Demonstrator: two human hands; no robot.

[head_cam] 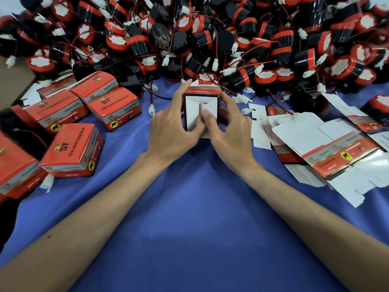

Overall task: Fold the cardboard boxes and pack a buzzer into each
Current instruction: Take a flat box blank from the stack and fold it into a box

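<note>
Fingers of my left hand and right hand are curled round one small box, with both thumbs pressing on its white flaps. It is at the middle of the blue desk, just in front of the big buzzer pile.

A blue tablecloth lies spread in front. Beyond it, a pale wall. Soft light pools mid-cloth.

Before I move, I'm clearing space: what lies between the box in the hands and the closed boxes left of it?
Head view: left of the box, a white connector on its wire lies on blue cloth.
</note>
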